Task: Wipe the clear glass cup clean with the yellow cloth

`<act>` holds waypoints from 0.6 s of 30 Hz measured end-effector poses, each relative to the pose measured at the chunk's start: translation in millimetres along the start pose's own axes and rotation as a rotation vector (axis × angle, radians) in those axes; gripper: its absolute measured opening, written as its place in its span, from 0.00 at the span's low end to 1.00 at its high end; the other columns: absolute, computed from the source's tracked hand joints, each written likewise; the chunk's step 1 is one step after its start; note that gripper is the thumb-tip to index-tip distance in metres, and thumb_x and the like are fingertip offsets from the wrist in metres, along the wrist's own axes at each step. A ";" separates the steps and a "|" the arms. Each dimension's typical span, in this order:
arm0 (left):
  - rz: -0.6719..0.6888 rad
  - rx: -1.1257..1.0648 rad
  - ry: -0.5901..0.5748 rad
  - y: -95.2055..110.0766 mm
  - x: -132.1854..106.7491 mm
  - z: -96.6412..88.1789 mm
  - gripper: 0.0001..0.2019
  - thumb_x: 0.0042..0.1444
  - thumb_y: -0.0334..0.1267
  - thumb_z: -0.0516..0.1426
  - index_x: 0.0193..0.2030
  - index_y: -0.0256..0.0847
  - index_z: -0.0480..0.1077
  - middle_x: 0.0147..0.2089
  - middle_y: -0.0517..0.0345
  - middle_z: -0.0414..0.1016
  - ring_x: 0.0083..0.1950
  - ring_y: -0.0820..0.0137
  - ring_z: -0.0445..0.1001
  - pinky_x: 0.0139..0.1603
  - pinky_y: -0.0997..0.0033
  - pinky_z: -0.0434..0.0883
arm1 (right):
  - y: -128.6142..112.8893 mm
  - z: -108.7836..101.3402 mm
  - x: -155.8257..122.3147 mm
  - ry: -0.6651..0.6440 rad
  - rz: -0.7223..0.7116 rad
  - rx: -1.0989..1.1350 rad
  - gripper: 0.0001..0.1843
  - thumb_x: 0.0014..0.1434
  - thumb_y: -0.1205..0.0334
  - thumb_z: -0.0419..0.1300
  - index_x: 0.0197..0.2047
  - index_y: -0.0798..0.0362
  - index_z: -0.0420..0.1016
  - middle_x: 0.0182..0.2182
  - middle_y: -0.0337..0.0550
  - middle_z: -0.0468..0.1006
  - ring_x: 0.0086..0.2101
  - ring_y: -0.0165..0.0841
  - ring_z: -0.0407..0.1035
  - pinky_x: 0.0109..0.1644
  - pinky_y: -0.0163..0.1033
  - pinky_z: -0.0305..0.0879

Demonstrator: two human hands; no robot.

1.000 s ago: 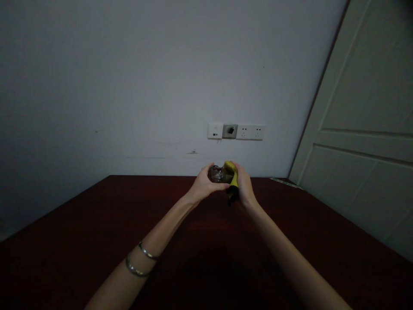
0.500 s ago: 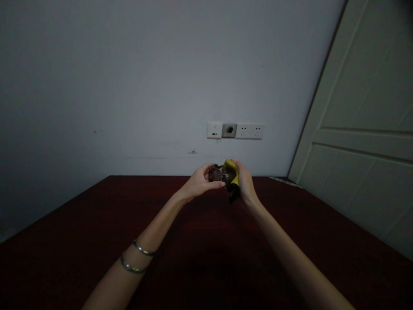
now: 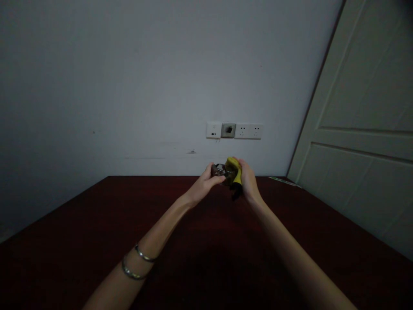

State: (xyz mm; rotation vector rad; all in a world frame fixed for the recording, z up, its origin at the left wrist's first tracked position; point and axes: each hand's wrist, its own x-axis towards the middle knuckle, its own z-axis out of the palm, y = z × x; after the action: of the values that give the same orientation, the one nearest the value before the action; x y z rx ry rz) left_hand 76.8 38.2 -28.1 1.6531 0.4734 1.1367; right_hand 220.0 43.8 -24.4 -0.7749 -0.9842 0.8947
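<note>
Above the dark red table, both hands meet near the middle of the view. My left hand (image 3: 204, 186) has its thumb and fingers closed around a brownish, see-through piece (image 3: 223, 170) with shiny edges that looks like glass; its exact kind is unclear in the dim light. My right hand (image 3: 249, 180) is closed around a soft-looking yellow cloth (image 3: 238, 171) with a black part hanging below it. The yellow cloth lies against the right side of the glassy piece. My right fingers are largely hidden behind the cloth.
The dark red table (image 3: 155, 224) reaches back to a pale wall (image 3: 155, 86). White wall sockets (image 3: 248, 131) and a grey socket plate (image 3: 228, 130) sit above its back edge. A panelled door (image 3: 358, 172) stands at the right, with a thin strip (image 3: 284, 181) near the table corner.
Both hands have shifted slightly right and up with the things they hold. The left thumb lies higher on the glassy piece, whose tilt has changed a little.
</note>
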 end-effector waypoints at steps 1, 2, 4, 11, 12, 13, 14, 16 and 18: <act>0.007 -0.010 -0.018 0.8 -0.3 -0.3 0.19 0.55 0.41 0.58 0.52 0.37 0.64 0.54 0.48 0.70 0.57 0.60 0.66 0.60 0.56 0.61 | -1.8 -0.2 -0.5 0.020 -0.023 -0.001 0.18 0.52 0.46 0.55 0.38 0.47 0.75 0.37 0.38 0.79 0.44 0.38 0.69 0.49 0.41 0.63; 0.010 -0.021 -0.029 1.7 -0.6 -0.6 0.19 0.55 0.40 0.58 0.52 0.36 0.65 0.53 0.48 0.71 0.57 0.61 0.67 0.60 0.56 0.61 | -3.7 -0.1 -1.2 0.044 -0.048 -0.003 0.18 0.51 0.46 0.55 0.37 0.48 0.76 0.36 0.38 0.79 0.42 0.37 0.70 0.48 0.40 0.63; 0.004 -0.043 -0.023 3.3 -0.8 -0.6 0.21 0.52 0.40 0.61 0.51 0.36 0.67 0.52 0.48 0.72 0.55 0.61 0.68 0.59 0.57 0.62 | -7.4 0.7 -2.6 0.068 -0.074 0.004 0.18 0.51 0.47 0.55 0.37 0.49 0.76 0.35 0.38 0.80 0.39 0.36 0.71 0.47 0.40 0.64; 0.000 -0.078 -0.021 2.0 -0.7 0.4 0.25 0.44 0.43 0.66 0.48 0.34 0.68 0.51 0.45 0.72 0.53 0.60 0.69 0.59 0.54 0.62 | -11.2 4.0 -6.2 0.013 0.038 0.093 0.19 0.53 0.48 0.54 0.37 0.51 0.77 0.33 0.41 0.81 0.36 0.37 0.73 0.45 0.42 0.65; -0.010 -0.066 -0.025 2.6 -1.1 0.2 0.26 0.45 0.43 0.66 0.49 0.34 0.67 0.51 0.44 0.72 0.54 0.59 0.69 0.59 0.53 0.62 | -10.9 4.3 -6.9 0.008 0.042 0.084 0.18 0.53 0.48 0.54 0.37 0.51 0.77 0.33 0.41 0.81 0.35 0.37 0.73 0.44 0.42 0.65; -0.022 -0.048 -0.031 3.6 -1.7 -0.1 0.27 0.45 0.43 0.66 0.50 0.34 0.66 0.52 0.43 0.71 0.54 0.58 0.69 0.59 0.53 0.62 | -10.7 4.7 -7.6 0.001 0.045 0.072 0.18 0.53 0.48 0.54 0.38 0.51 0.77 0.33 0.41 0.81 0.35 0.37 0.73 0.44 0.41 0.65; -0.030 -0.022 -0.036 4.8 -2.4 -0.5 0.28 0.46 0.44 0.65 0.51 0.33 0.65 0.52 0.42 0.70 0.55 0.58 0.68 0.59 0.52 0.62 | -10.5 5.1 -8.3 -0.004 0.046 0.060 0.18 0.53 0.48 0.54 0.38 0.51 0.77 0.34 0.41 0.81 0.35 0.36 0.73 0.43 0.41 0.65; -0.027 0.044 -0.041 7.5 -3.4 -1.4 0.28 0.48 0.45 0.64 0.52 0.33 0.62 0.54 0.40 0.69 0.56 0.57 0.68 0.59 0.51 0.62 | -10.1 6.1 -9.9 -0.006 0.045 0.042 0.19 0.52 0.47 0.54 0.38 0.50 0.77 0.35 0.40 0.81 0.37 0.36 0.72 0.42 0.40 0.65; -0.002 0.121 -0.037 9.6 -3.9 -2.1 0.28 0.50 0.45 0.63 0.54 0.34 0.60 0.55 0.40 0.67 0.57 0.56 0.67 0.60 0.51 0.62 | -9.6 7.3 -11.3 0.011 0.029 0.021 0.18 0.52 0.47 0.55 0.38 0.49 0.77 0.37 0.39 0.80 0.39 0.37 0.72 0.44 0.40 0.65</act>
State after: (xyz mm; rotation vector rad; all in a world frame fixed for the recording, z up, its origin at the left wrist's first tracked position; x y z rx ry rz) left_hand 71.2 32.6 -21.2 1.7751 0.5285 1.0919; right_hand 212.8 30.7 -17.5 -0.7775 -0.9546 0.9236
